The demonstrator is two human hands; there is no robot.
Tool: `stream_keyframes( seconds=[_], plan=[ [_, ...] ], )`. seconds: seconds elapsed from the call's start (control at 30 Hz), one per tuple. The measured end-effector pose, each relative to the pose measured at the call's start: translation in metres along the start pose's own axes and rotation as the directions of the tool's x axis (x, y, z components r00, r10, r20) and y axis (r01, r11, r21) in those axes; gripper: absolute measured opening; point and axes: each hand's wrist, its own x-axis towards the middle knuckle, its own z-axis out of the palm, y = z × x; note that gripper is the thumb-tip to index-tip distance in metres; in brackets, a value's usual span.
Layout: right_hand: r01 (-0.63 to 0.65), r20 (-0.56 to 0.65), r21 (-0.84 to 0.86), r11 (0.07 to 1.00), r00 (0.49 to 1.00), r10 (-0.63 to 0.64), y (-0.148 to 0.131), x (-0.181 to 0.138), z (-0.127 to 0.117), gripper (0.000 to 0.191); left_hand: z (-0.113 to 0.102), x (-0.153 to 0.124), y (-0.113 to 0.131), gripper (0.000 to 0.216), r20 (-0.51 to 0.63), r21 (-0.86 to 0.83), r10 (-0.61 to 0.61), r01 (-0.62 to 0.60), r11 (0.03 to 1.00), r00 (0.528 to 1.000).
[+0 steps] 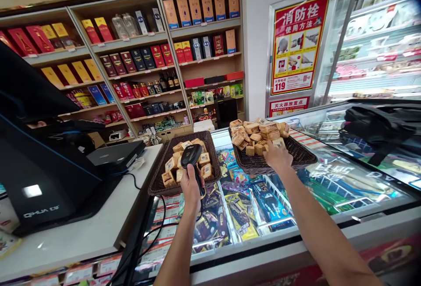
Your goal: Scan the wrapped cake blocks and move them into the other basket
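My left hand [190, 185] is wrapped round the handle of a black barcode scanner [191, 154]. The scanner's head is above a dark brown woven basket [154, 180], which holds several small tan packages [169, 164] with barcode labels. My right hand [279, 158] reaches into a second woven basket [245, 163], where more of the tan packages [251, 129] are heaped. Its fingers are closed around a pale-labelled package [279, 143] at the front of that heap, partly hidden by the hand. The scanner's black cable [161, 227] trails down to the left.
Both baskets rest on a glass-topped freezer [226, 251] filled with wrapped ices. At left, a counter [98, 216] carries a black checkout terminal [42, 163] and a flat black device [115, 154]. A black bag [375, 128] lies at right. Stocked shelves [144, 36] stand behind.
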Motion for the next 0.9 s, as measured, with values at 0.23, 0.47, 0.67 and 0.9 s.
stream_keyframes(
  seconds=[0.23,0.47,0.67,0.9],
  plan=[
    [0.47,-0.524,0.323,0.821,0.812,-0.258,-0.033,-0.026,0.01,0.061,0.001,-0.002,0.001,0.057,0.093,0.025,-0.061,0.059,0.998,0.994],
    [0.768,-0.674,0.305,0.562,0.591,-0.442,-0.059,-0.047,0.033,0.056,0.001,-0.005,0.004,0.061,0.284,0.048,-0.148,0.14,0.989,0.947],
    [0.75,-0.662,0.31,0.585,0.612,-0.433,-0.055,-0.044,0.037,0.06,0.002,-0.008,0.0,0.062,0.376,0.064,-0.143,0.128,0.99,0.916],
    [0.673,-0.532,0.344,0.655,0.714,-0.455,-0.054,-0.046,0.034,0.059,0.002,-0.012,0.003,0.063,0.428,0.12,-0.134,0.091,0.989,0.894]
  ],
)
